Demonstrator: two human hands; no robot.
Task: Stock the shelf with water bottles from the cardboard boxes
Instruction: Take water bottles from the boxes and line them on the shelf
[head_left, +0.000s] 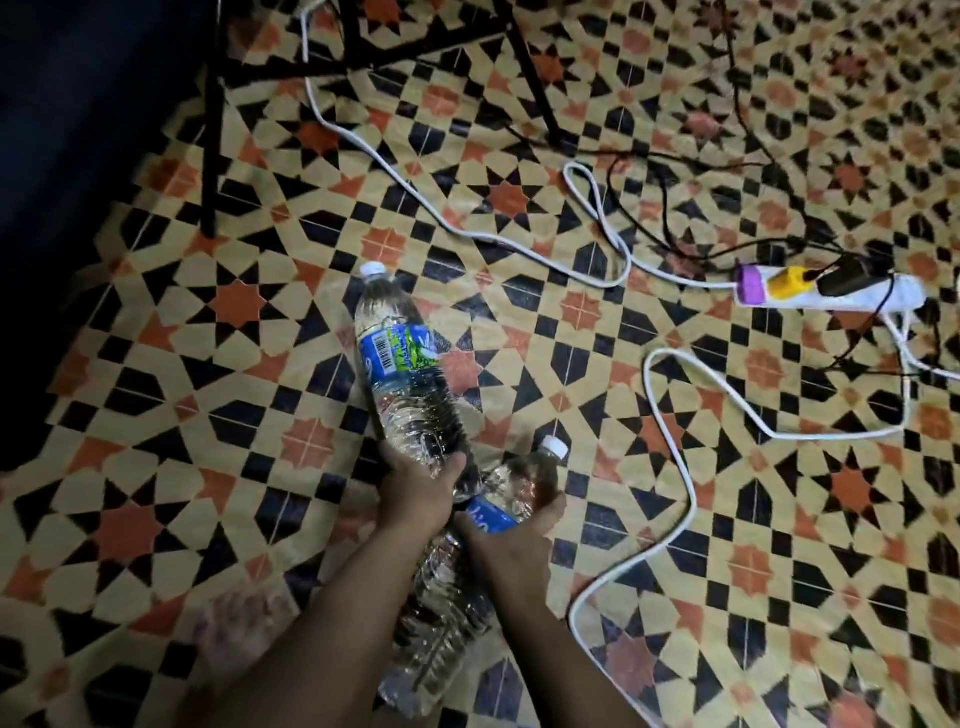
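The patterned tile floor (675, 493), in tan, black and orange stars, filled the view; no shelf or cardboard box showed, so this looked like the carrying step, with the next move calling for a walk to the shelf over the white power cable (670, 457) at three o'clock.

The clear plastic water bottle with a blue-green label (405, 364) pointed toward twelve o'clock, the left hand (415, 491) wrapping its fingers around the base. A second clear bottle with a blue label (483, 551) lay under the right hand (511, 553), fingers curled over its middle. A barcode showed; the brand was unreadable.
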